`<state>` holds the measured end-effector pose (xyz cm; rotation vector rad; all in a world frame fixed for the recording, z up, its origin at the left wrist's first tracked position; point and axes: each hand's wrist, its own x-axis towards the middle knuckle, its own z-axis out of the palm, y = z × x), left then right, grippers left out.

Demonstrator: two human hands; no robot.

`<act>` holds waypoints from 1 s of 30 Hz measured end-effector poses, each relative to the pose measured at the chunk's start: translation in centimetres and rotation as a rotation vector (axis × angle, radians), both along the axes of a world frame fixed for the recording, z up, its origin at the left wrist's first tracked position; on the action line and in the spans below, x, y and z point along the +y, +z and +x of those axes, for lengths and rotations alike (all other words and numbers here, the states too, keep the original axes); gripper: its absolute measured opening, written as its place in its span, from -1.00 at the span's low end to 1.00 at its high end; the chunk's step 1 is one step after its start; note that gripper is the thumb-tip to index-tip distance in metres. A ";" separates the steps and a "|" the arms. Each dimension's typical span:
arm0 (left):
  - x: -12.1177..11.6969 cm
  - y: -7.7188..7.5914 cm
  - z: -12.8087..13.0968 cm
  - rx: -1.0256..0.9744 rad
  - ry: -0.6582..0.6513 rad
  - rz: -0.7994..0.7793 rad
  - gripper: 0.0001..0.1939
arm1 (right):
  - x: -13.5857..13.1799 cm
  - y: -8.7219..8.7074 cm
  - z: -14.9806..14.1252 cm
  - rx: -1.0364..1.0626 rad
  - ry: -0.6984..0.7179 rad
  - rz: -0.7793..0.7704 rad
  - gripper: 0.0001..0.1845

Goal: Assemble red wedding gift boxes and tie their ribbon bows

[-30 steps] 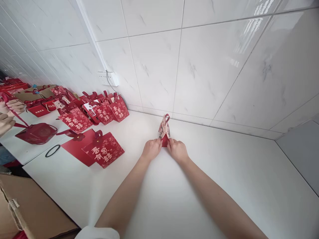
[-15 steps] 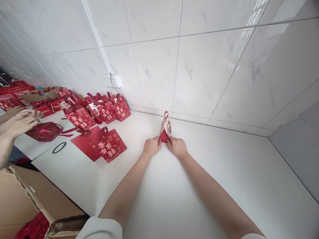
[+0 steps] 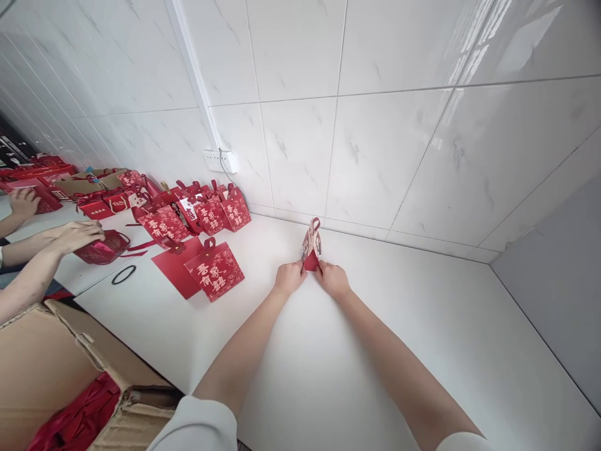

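A small red gift box (image 3: pixel 311 245) with a printed side and a loop handle stands upright on the white table (image 3: pixel 338 369), close to the tiled wall. My left hand (image 3: pixel 290 279) pinches its lower left edge with curled fingers. My right hand (image 3: pixel 332 279) pinches its lower right edge the same way. Both arms reach straight out from me across the table.
Flat red gift bags (image 3: pixel 214 270) lie left of my hands, and several folded red boxes (image 3: pixel 206 210) stand in a row along the wall under a wall socket (image 3: pixel 220 161). Another person's hands (image 3: pixel 75 235) work at the far left. An open cardboard carton (image 3: pixel 56 382) sits at lower left.
My hands and the box have stayed in place. The view has swung slightly, showing more of the carton, and the other person's hands have shifted over the red box at the left.
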<state>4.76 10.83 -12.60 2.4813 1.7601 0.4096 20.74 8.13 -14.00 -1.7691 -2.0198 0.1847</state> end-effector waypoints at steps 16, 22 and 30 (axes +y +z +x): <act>-1.7 1.3 0.3 -0.728 -0.063 -0.060 -0.74 | 1.0 1.5 4.0 0.880 -0.023 0.104 -0.52; 1.1 -1.3 -1.8 -0.965 -0.012 -0.201 -0.61 | -0.2 -0.1 3.7 1.032 0.104 0.021 -0.59; 2.2 -0.6 -4.3 -0.941 -0.148 -0.422 -0.63 | -0.4 -0.9 5.3 1.088 0.225 -0.151 -0.61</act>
